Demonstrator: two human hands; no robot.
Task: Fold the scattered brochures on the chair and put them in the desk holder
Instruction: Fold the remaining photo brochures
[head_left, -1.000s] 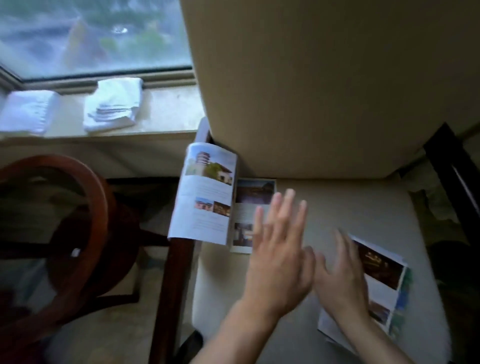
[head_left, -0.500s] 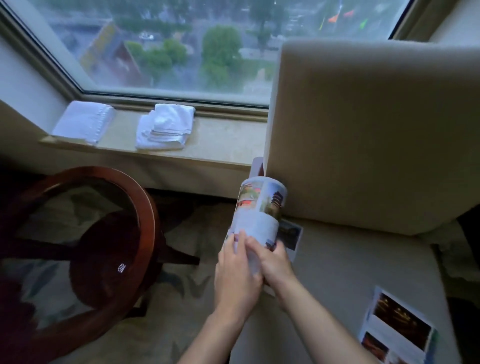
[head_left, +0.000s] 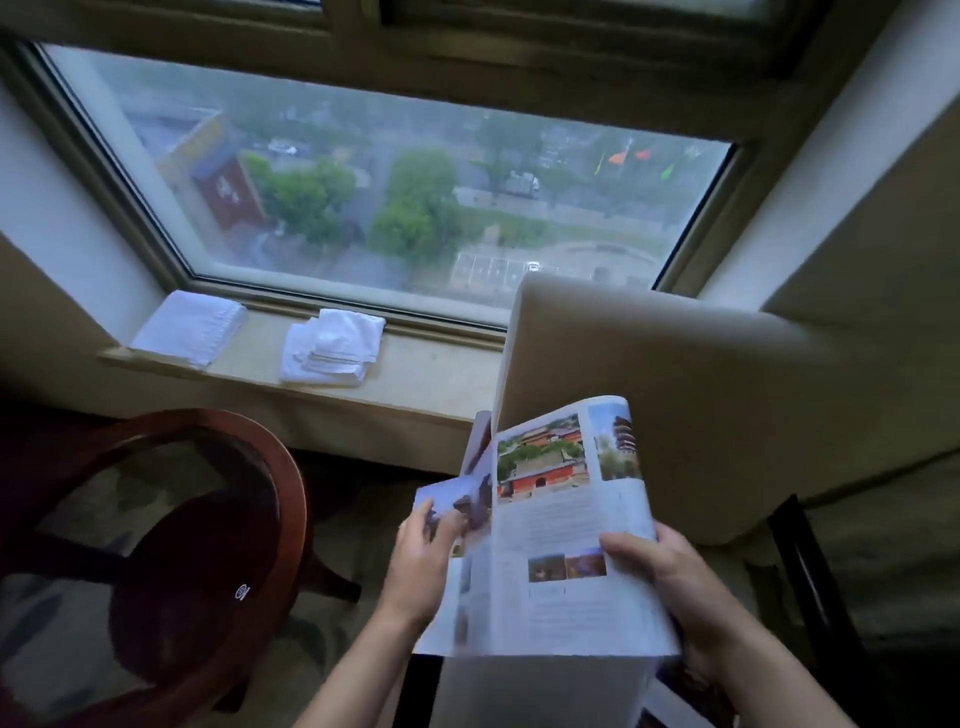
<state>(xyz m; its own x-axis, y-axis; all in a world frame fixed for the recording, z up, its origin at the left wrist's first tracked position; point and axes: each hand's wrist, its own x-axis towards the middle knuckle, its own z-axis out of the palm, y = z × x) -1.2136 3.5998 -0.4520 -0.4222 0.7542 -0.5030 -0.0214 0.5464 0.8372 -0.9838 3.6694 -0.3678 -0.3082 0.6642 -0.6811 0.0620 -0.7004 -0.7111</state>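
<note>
Right, early days on this one: I've got one brochure (head_left: 561, 525) up off the chair (head_left: 727, 405) and open in the air at about five o'clock in my view, panels still spread, no crease made yet. My left hand (head_left: 423, 566) is pinching the left flap, thumb on top, and my right hand (head_left: 670, 577) is clamped on the right edge, fingers curled over the page. Hands are apart, the sheet stretched between them. By my reckoning the fold is just starting, so nothing is finished. At the very bottom, around five o'clock, a dark printed corner peeks out under the sheet, possibly another brochure waiting on the seat; I can't tell for sure. As for containers, the desk holder isn't anywhere in view, so I can't say what's in it. Over at ten o'clock two stacks of white towels (head_left: 332, 353) sit on the windowsill (head_left: 431, 374), and a round wooden table (head_left: 218, 525) fills eight o'clock.
</note>
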